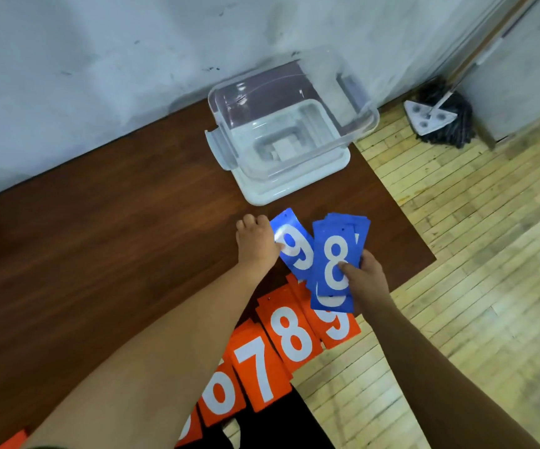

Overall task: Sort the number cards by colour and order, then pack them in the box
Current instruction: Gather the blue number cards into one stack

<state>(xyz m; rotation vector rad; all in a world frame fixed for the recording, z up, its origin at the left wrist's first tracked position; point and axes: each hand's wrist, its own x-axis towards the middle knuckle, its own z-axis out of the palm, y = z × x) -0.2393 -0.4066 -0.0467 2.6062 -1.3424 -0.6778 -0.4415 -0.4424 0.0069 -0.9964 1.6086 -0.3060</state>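
- Left hand (257, 243): fingers curled, thumb on face of blue 9 card (294, 251), pinching its left edge.
- Right hand (367, 273): clasped round blue stack (336, 254), 8 on top, thumb across it.
- Orange cards (289, 335): overlapping row, 6 to 9, near edge of table (100, 238).
- Clear box (291, 124): open, seated on white lid (294, 186), far table corner.
- Mop (440, 115): on floor (472, 254).

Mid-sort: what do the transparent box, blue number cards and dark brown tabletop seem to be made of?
Transparent box: clear rigid plastic, glossy; see-through walls carrying bright highlights. Blue number cards: thin stiff sheets, probably plastic or laminated card; smooth, slight sheen, fanned without drooping. Dark brown tabletop: wood-grain finish, matte; solid wood or laminate, cannot tell.
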